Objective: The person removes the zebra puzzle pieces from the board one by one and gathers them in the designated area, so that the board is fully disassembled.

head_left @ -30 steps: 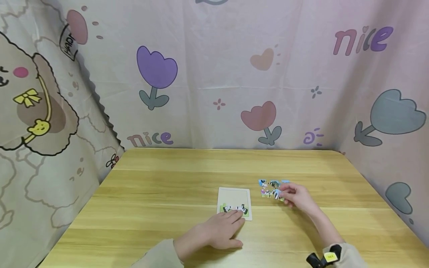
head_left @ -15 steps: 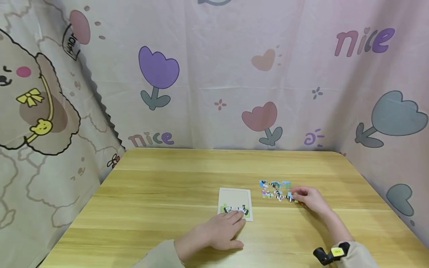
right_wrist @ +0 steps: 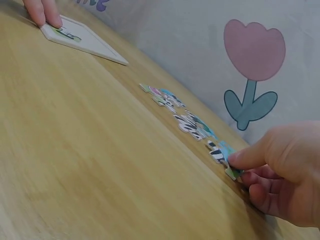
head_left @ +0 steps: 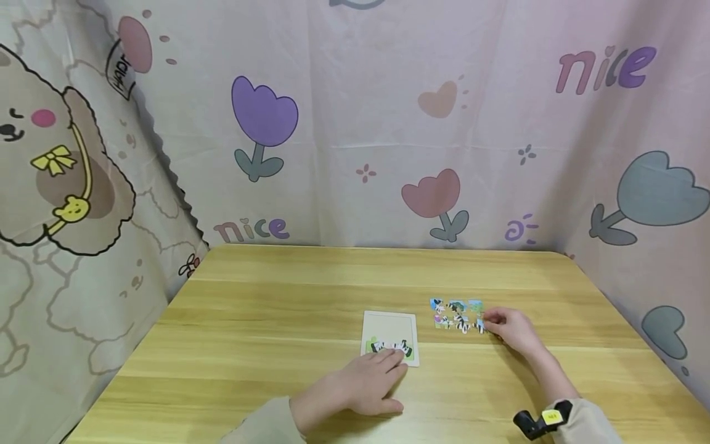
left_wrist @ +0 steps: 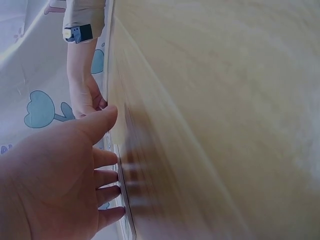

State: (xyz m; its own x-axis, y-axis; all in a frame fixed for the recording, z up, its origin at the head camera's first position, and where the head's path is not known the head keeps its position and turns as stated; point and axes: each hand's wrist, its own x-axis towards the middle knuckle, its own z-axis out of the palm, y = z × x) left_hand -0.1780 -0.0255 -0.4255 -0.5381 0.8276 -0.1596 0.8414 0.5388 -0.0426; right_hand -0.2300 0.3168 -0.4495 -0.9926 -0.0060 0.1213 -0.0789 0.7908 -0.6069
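My left hand (head_left: 368, 382) lies with outstretched fingers over the near edge of a white puzzle tray (head_left: 390, 327). Along the tray's near side, partly under those fingertips, runs a green strip with black-and-white zebra-like figures (head_left: 383, 348). To the right of the tray, loose jigsaw pieces (head_left: 457, 306) with blue, green and striped prints lie in two short rows. My right hand (head_left: 513, 330) pinches the rightmost piece of the near row, a striped puzzle piece (right_wrist: 217, 152), between thumb and fingers at its right side. In the left wrist view, the left fingers (left_wrist: 107, 192) reach onto the tray's edge.
The wooden table (head_left: 266, 308) runs back to a pink printed curtain (head_left: 344, 123). Another patterned cloth (head_left: 83, 308) hangs along the left side. A small black camera (head_left: 540, 422) is strapped at the right sleeve.
My right hand has shifted to the right with a striped piece, uncovering other pieces, and now stays at the near row's right end. The left hand has kept its place on the tray.
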